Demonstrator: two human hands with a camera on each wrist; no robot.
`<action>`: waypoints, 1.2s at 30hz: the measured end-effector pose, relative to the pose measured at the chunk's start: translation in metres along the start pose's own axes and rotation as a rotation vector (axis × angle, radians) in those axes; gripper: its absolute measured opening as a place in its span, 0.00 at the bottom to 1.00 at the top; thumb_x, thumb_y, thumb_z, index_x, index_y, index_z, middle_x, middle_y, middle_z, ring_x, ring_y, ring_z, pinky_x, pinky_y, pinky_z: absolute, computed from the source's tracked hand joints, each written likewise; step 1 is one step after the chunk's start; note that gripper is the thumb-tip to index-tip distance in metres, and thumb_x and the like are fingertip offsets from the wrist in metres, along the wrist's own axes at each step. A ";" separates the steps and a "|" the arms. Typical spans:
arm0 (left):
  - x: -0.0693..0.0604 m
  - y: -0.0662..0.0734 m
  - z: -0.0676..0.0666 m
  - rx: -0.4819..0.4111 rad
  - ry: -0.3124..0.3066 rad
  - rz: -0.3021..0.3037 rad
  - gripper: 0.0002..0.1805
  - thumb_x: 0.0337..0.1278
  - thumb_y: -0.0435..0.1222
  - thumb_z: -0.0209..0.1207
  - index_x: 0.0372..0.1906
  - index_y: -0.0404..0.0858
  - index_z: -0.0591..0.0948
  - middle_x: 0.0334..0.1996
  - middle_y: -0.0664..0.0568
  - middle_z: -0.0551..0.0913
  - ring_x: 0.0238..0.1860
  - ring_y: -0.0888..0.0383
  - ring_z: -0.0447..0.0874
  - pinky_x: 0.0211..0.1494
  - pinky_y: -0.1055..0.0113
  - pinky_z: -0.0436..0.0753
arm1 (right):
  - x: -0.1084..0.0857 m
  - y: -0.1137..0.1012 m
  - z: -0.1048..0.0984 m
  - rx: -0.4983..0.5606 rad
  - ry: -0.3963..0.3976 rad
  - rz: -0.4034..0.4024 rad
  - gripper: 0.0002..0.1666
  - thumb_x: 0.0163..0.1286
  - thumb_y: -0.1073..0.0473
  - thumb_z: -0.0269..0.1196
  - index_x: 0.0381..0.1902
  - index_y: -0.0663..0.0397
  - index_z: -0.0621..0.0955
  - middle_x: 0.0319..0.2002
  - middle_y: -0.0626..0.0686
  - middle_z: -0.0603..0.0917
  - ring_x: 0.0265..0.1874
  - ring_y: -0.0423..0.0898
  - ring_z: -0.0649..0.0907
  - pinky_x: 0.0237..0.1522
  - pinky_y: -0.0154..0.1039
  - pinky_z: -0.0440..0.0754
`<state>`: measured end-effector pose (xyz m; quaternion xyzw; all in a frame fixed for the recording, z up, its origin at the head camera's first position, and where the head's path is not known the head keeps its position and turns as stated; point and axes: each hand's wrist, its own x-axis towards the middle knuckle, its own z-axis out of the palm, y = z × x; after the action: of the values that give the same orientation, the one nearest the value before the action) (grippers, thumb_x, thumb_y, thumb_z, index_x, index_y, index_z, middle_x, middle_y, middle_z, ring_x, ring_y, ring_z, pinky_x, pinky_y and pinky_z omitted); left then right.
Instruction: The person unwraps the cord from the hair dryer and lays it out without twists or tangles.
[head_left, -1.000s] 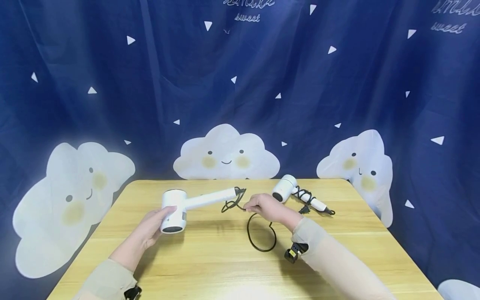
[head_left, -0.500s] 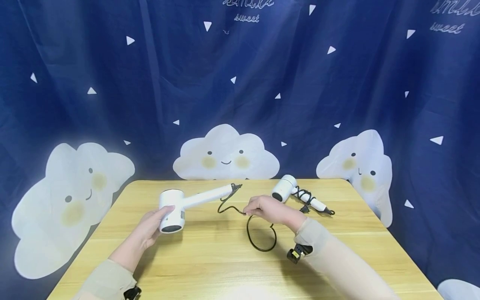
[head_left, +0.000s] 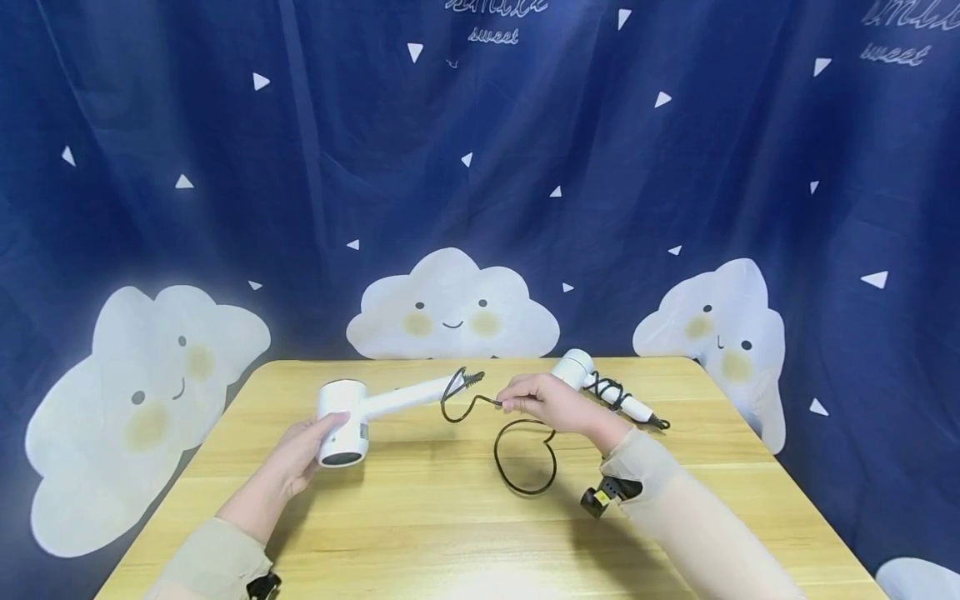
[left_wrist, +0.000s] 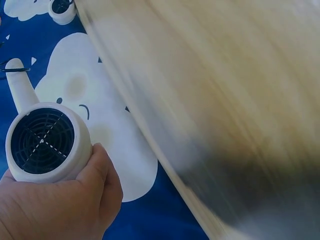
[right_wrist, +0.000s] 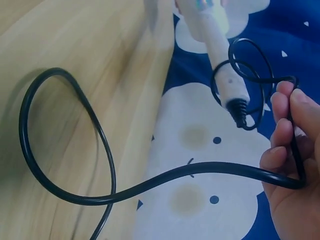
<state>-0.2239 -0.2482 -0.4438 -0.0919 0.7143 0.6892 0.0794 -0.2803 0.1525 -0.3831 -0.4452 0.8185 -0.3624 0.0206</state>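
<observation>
A white hair dryer (head_left: 341, 408) is held by its round head in my left hand (head_left: 300, 454), thumb along the side. Its handle (right_wrist: 232, 85) points right, off the table, and its grilled end (left_wrist: 42, 141) shows in the left wrist view. From the handle's tip runs a black cord (right_wrist: 210, 167), with a loose turn lying about the handle end. My right hand (head_left: 551, 404) pinches this cord between thumb and fingers, right of the handle tip. Below that hand, the cord's slack forms a wide loop. The plug of this cord cannot be made out.
Behind my right hand, a second white hair dryer (head_left: 637, 408) lies on the wooden table (head_left: 420, 533), its black cord wound round its handle. At the back hangs a blue curtain (head_left: 480, 208) printed with clouds.
My right hand has risen and moved right with the cord, now covering part of the second dryer. A turn of cord now lies across the handle end. My left hand has barely shifted.
</observation>
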 end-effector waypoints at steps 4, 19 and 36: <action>-0.001 -0.002 0.000 -0.008 -0.005 0.001 0.32 0.71 0.45 0.55 0.61 0.20 0.66 0.34 0.55 0.84 0.36 0.61 0.84 0.42 0.70 0.83 | -0.002 -0.003 -0.005 0.061 0.029 0.014 0.11 0.72 0.65 0.61 0.47 0.62 0.86 0.42 0.56 0.87 0.43 0.45 0.84 0.49 0.39 0.84; 0.002 -0.006 0.001 0.002 -0.013 0.014 0.32 0.71 0.43 0.56 0.62 0.18 0.65 0.35 0.54 0.85 0.37 0.61 0.85 0.43 0.70 0.83 | 0.000 -0.011 -0.022 0.125 0.278 0.079 0.09 0.72 0.73 0.58 0.43 0.70 0.85 0.37 0.63 0.85 0.30 0.48 0.80 0.34 0.37 0.81; 0.000 -0.007 0.003 0.012 -0.032 0.002 0.34 0.68 0.43 0.58 0.64 0.19 0.64 0.37 0.52 0.85 0.38 0.59 0.85 0.43 0.69 0.84 | 0.002 0.003 -0.028 0.176 0.460 0.131 0.11 0.73 0.69 0.58 0.46 0.72 0.84 0.40 0.64 0.85 0.35 0.44 0.79 0.37 0.32 0.79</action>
<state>-0.2222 -0.2454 -0.4507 -0.0797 0.7170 0.6865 0.0905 -0.2936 0.1677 -0.3639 -0.2936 0.7941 -0.5218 -0.1043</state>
